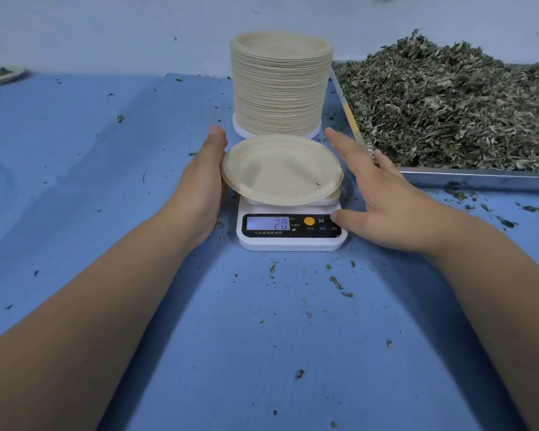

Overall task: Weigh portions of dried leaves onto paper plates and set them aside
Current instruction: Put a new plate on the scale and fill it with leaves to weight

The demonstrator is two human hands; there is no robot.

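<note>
Empty paper plate [280,169] sits tilted on scale [290,242], which reads 20. Left hand [204,172] lies flat against its rim. Right hand [383,194] is spread, fingers [346,146] holding nothing, thumb by the buttons. Likely next: zero, then add dried leaves [448,104].

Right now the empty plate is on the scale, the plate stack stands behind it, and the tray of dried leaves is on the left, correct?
Not quite: the head view shows the tray of dried leaves on the right, not the left. The rest holds: the empty plate is on the scale and the plate stack stands behind it.
</note>
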